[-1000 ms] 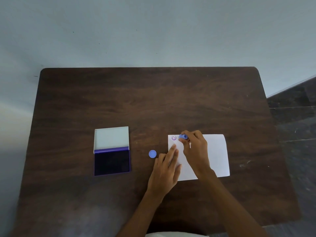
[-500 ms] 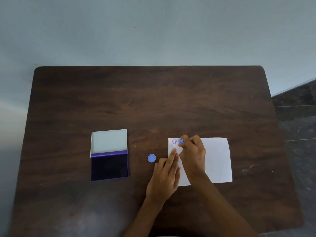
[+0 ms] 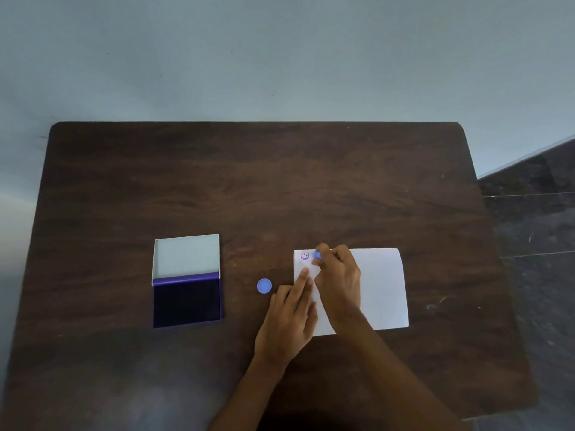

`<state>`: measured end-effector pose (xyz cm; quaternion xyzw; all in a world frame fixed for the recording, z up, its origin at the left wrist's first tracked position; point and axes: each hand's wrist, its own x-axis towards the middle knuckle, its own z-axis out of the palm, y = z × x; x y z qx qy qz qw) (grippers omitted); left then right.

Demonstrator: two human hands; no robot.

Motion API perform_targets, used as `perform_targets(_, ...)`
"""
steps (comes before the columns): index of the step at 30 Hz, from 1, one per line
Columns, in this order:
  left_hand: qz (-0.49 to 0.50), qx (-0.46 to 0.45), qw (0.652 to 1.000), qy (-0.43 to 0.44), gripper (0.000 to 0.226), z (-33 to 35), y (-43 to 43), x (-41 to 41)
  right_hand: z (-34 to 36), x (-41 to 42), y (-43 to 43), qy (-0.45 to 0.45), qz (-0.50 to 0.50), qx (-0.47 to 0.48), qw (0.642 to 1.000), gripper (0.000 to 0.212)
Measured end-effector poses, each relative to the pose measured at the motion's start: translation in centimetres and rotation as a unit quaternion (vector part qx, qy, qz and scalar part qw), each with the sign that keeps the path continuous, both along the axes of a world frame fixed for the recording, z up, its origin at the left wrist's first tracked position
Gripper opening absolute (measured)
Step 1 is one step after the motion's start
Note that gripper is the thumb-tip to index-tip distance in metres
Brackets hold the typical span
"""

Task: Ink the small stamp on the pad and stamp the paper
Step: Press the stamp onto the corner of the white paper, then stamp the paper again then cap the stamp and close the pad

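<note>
Head view looks down on a dark brown wooden table (image 3: 280, 188) set against a pale blue-grey wall (image 3: 280, 57). Toward the near right of the tabletop lies a white rectangular sheet of paper (image 3: 382, 284), flat on the wood. At its far left corner sits a small purple smiley-face print (image 3: 304, 256).

Just to the right of that print, the right hand (image 3: 337, 281) pinches a small blue round stamp (image 3: 318, 255) between thumb and fingertips, the fingers curled tightly around it. The stamp is at the far edge of the paper, close beside the print; whether its face is pressed onto the sheet or held just above cannot be told, since the fingers cover its lower part.

The left hand (image 3: 289, 318) lies palm down with its fingers stretched out and loose, gripping nothing. Its fingertips rest on the left edge of the paper, below the print, and its heel is on the bare wood.

Left of the paper, near the left hand but apart from it, a small blue round cap (image 3: 264, 286) lies flat on the table. Further left, well apart from the paper, an open ink pad case (image 3: 186, 281) rests on the wood: its white lid is folded back toward the wall, and its dark purple pad faces up on the near side.

A dark tiled floor (image 3: 535, 219) shows past the table's right edge.
</note>
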<state>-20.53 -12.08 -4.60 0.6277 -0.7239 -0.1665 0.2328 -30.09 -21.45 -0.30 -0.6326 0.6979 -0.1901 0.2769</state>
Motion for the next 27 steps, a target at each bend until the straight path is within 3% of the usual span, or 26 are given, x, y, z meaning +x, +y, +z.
perform_targets(3, 0.001, -0.042, 0.999, -0.012, 0.042, 0.4, 0.2, -0.2, 0.8, -0.1, -0.1, -0.058, -0.050, 0.041, 0.996, 0.006)
perform_targets(6, 0.014, -0.044, 0.999, -0.003, 0.039, 0.6, 0.2, -0.1, 2.5, -1.9, 0.0, -0.058, -0.107, -0.044, 0.992, 0.012)
perform_targets(12, 0.026, -0.049, 0.998, -0.022, 0.040, 0.8, 0.3, 0.0, 5.8, -6.3, -0.1, -0.284, -0.307, -0.002, 0.908, 0.012)
perform_targets(18, 0.033, -0.048, 0.997, 0.049, 0.044, 2.2, 0.1, 0.2, 7.3, -6.8, 1.6, -0.283, -0.285, 0.021, 0.916, 0.010)
perform_targets(21, 0.075, -0.049, 0.992, 0.093, 0.045, 3.3, 0.7, 0.6, 7.5, -6.0, 2.7, -0.285, -0.247, 0.036, 0.926, 0.020)
perform_targets(24, 0.160, -0.053, 0.979, 0.116, 0.043, 4.6, 1.5, 1.8, 7.4, -4.5, 3.6, -0.263, -0.219, 0.040, 0.939, 0.019)
perform_targets(27, 0.281, 0.015, 0.944, 0.175, 0.047, 6.0, 1.8, 3.3, 6.7, -2.4, 4.3, -0.222, -0.166, 0.039, 0.960, 0.016)
